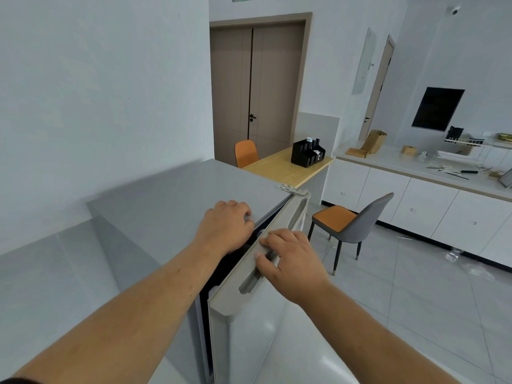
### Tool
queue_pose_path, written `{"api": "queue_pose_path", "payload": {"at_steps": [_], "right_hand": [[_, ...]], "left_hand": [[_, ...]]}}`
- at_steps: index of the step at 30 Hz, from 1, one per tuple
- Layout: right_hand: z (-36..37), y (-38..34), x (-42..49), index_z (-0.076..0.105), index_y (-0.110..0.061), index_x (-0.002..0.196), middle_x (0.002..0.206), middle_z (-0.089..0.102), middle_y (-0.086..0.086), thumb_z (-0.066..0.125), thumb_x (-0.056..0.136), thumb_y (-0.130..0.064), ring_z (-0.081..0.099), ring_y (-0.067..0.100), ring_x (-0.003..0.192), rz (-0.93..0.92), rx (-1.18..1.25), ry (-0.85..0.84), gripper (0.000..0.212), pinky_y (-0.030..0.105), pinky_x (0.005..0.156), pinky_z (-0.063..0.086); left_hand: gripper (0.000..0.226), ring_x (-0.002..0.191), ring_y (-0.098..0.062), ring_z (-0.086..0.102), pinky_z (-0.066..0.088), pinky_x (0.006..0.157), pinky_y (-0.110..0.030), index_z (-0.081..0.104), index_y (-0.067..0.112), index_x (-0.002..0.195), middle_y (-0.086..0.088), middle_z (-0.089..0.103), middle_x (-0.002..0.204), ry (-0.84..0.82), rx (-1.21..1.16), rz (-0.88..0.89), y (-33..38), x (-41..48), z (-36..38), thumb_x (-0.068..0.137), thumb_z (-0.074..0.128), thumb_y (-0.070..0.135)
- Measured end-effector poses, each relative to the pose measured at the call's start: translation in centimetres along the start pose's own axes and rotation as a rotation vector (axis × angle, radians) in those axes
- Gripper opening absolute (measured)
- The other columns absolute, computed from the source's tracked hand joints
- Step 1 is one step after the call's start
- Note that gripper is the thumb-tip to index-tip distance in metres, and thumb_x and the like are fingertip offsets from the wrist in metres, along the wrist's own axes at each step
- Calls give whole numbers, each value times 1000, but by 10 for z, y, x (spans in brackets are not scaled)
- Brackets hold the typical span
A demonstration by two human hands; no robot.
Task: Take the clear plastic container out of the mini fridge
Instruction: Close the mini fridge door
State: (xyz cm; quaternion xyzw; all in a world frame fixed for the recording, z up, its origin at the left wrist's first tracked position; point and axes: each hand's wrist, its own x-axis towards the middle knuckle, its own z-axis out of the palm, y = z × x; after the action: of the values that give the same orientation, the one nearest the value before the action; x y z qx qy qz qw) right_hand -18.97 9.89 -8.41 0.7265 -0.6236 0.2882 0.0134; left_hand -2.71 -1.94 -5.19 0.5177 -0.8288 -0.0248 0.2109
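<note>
A grey mini fridge (166, 200) stands below me against the left wall. Its door (249, 322) is ajar by a narrow gap, hinged at the far right corner. My left hand (224, 227) rests on the fridge's top front edge with its fingers curled down over the rim. My right hand (291, 261) grips the top edge of the door at its recessed handle. The inside of the fridge is dark, and the clear plastic container is not visible.
A grey chair with an orange seat (349, 223) stands on the tiled floor right of the door. Behind the fridge is a wooden table (285, 167) with a black organiser (307, 152). White cabinets and a cluttered counter (415, 173) run along the right.
</note>
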Motion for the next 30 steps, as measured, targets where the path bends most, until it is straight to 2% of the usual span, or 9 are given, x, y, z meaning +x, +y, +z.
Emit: {"api": "queue_pose_path", "payload": {"at_steps": [15,30], "right_hand": [[10,-16,11,64,-31,125,125,56,-12,40,95,-63,36,16,119,16,-24,14,50,28,102,34],[15,-23,20,62,-32,120,120,55,-12,35,95,-68,37,17,117,40,-51,-13,51,32,100,41]], "left_hand": [[35,113,-23,52,46,92,-44,62,29,124,1,64,127,-3,9,11,-3,2,2,96,46,42],[30,110,-21,49,44,92,-42,58,33,122,3,61,126,-40,-15,27,-8,6,4,97,45,44]]}}
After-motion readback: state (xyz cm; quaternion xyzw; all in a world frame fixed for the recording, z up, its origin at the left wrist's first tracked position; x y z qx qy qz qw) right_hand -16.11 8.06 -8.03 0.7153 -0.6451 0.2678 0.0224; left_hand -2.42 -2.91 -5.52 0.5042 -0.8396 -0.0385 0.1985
